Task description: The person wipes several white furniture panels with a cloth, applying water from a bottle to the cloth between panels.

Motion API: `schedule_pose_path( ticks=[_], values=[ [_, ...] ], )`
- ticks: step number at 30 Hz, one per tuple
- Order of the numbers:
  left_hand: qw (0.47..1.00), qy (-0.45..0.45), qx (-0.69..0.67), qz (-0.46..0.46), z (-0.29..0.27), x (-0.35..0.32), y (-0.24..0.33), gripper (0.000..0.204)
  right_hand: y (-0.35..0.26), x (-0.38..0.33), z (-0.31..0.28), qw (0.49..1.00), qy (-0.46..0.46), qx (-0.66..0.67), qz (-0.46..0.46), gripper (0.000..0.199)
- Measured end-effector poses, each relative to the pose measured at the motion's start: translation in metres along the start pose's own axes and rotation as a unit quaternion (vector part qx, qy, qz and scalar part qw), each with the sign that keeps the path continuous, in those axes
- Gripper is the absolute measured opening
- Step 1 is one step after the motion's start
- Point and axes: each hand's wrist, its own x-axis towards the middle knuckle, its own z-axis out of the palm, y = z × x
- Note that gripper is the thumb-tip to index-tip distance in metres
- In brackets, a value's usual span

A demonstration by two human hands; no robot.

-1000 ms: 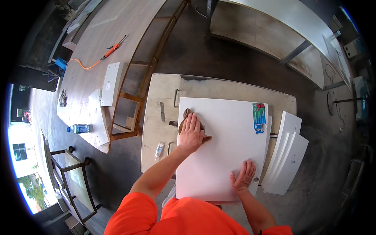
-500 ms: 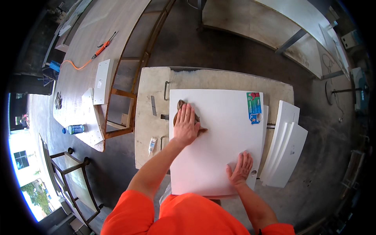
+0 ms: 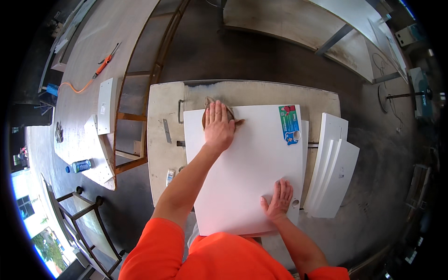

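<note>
A large white panel (image 3: 247, 163) lies flat before me on a worn, pale worktable (image 3: 161, 102). My left hand (image 3: 219, 128) presses a brown rag (image 3: 239, 123) onto the panel near its far left corner. The fingers lie side by side over the rag and hide most of it. Flat on the panel's near right part rests my right hand (image 3: 279, 199), fingers extended, holding nothing. Close beside it is a small round hole (image 3: 295, 203) in the panel. A green and blue label (image 3: 289, 123) lies near the far right corner, with a small white round piece (image 3: 296, 135) on it.
Stacked white boards (image 3: 333, 172) lean out at the right. On the worktable's left side are a metal strip (image 3: 167, 130) and a white tube (image 3: 170, 176). Another table (image 3: 88, 70) at left bears an orange air gun (image 3: 101, 66) with hose and a bottle (image 3: 80, 166).
My left hand and the rag have slid farther away along the panel, toward its far edge. The right hand stays at the same place on the panel. The view has shifted slightly.
</note>
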Motion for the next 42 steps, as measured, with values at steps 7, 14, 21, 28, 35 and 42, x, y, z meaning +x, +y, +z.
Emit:
schedule_pose_path(
  ticks=[7,14,21,28,35,42],
  values=[
    [0.982,-0.078,-0.059,0.159,0.024,-0.102,0.084,0.067,0.007,-0.003,-0.002,1.000,0.028,-0.001,-0.003,0.084],
    [0.993,-0.009,-0.023,0.117,0.036,-0.010,0.087,0.063,0.003,0.001,-0.003,1.000,0.014,0.008,0.004,0.083],
    [0.989,-0.017,-0.038,0.139,0.024,-0.012,0.078,0.063,0.001,0.004,-0.003,0.999,0.041,0.012,0.005,0.081],
    [0.981,-0.055,-0.029,0.182,0.036,-0.078,0.094,0.064,-0.001,-0.001,-0.001,0.999,0.045,0.014,0.014,0.080],
    [0.974,-0.036,-0.068,0.212,0.021,-0.050,0.085,0.058,-0.002,0.003,-0.006,0.999,0.050,0.012,0.013,0.079],
    [0.968,-0.089,-0.066,0.226,0.039,-0.001,0.141,0.058,0.000,0.000,-0.004,0.998,0.052,0.023,0.015,0.079]
  ],
)
